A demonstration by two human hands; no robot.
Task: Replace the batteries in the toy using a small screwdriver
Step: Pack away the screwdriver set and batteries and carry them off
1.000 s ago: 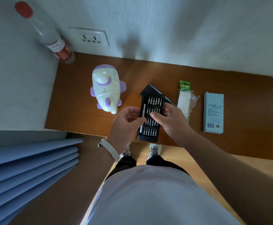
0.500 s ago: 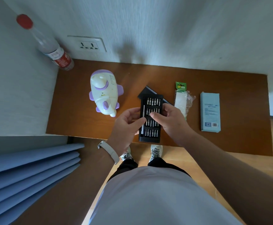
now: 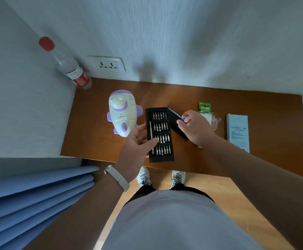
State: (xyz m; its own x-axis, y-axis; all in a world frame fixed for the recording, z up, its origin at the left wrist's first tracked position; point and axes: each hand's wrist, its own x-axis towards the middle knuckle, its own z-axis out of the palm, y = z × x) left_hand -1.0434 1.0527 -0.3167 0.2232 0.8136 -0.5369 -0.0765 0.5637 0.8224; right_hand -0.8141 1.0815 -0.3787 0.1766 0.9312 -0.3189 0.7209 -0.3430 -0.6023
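Note:
A white and purple toy (image 3: 122, 112) lies on the brown wooden shelf (image 3: 237, 101). To its right a black screwdriver bit tray (image 3: 160, 134) with rows of metal bits and a slim driver handle along its left side rests near the shelf's front edge. My left hand (image 3: 138, 147) grips the tray's left edge, thumb on the bits. My right hand (image 3: 195, 127) pinches the black case sleeve (image 3: 176, 121), holding it to the right of the tray. A green-topped pack of batteries (image 3: 205, 110) lies partly behind my right hand.
A light blue box (image 3: 238, 131) lies at the shelf's right. A clear bottle with a red cap (image 3: 66, 64) leans in the back left corner by a wall socket (image 3: 108, 64). Blue curtain folds (image 3: 35, 199) hang at lower left.
My right hand left the bit tray and moved right, taking hold of the black sleeve. The left hand kept its hold on the tray. The camera view tilted slightly.

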